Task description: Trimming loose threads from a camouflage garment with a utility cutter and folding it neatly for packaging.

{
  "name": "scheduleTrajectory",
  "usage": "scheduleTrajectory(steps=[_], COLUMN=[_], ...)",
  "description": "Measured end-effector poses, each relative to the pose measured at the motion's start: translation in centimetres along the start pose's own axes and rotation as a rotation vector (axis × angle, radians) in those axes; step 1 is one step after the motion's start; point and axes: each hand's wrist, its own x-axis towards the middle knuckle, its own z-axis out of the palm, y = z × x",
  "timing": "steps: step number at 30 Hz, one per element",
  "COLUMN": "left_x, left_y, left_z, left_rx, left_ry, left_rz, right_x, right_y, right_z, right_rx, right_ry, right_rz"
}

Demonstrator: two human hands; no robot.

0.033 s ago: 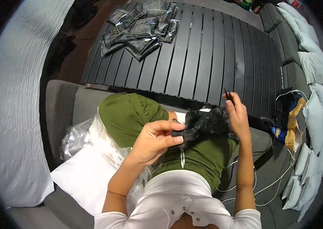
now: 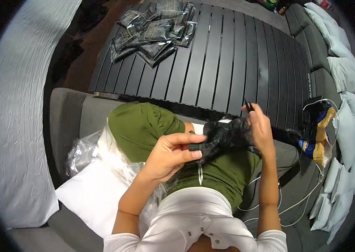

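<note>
My left hand point(image 2: 171, 156) pinches the edge of a black, fuzzy, partly sheer piece point(image 2: 223, 136) between thumb and fingers. It lies bunched over my lap, and whether it is hair or lace I cannot make out. At its right end is my right hand point(image 2: 262, 128), its fingers closed around a slim black pointed tool point(image 2: 249, 106) that looks like tweezers. The tool's tip points up and away from the black piece. The right hand's lower fingers are partly hidden.
Several glossy packets point(image 2: 156, 31) with dark contents are heaped on the black slatted table point(image 2: 227, 63). A white pillow point(image 2: 89, 197) and clear plastic wrap point(image 2: 83, 153) lie at my left. On the right are a blue and yellow bag point(image 2: 322, 134), white cables point(image 2: 303, 206) and pale cushions point(image 2: 347, 122).
My right hand and the black tool have shifted very slightly to the left. The left hand keeps its pinch on the black piece.
</note>
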Motion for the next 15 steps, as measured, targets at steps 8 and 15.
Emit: scheduleTrajectory(steps=[8,15], left_x=[0.0,-0.1], left_y=[0.5,0.6], left_z=[1.4,1.8], left_rx=[0.066,0.131], left_ry=[-0.003,-0.007], left_rz=[-0.054,-0.081], right_x=[-2.4,-2.1], right_y=[-6.1,-8.8], right_z=[0.4,0.1], right_rx=[-0.004,-0.271], right_ry=[-0.083,-0.212], right_rz=[-0.296,-0.441])
